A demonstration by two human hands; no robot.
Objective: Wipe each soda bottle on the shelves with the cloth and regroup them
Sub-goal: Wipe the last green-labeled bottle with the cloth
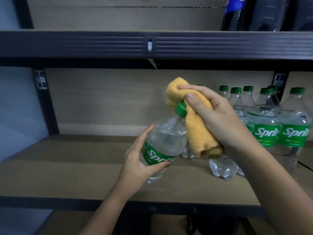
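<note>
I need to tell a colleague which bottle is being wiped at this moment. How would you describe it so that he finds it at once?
Look at the middle shelf of the dark metal rack. A group of green-capped Sprite bottles stands at its right end. The one you want is the bottle left of them, off the shelf: tilted, gripped by the left hand, with the orange cloth in the right hand against its neck.

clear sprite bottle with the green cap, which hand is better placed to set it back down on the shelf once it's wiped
Left, probably. The left hand already grips the clear Sprite bottle around its green label, tilted over bare shelf board. The right hand is full of the bunched orange cloth at the cap.
</note>
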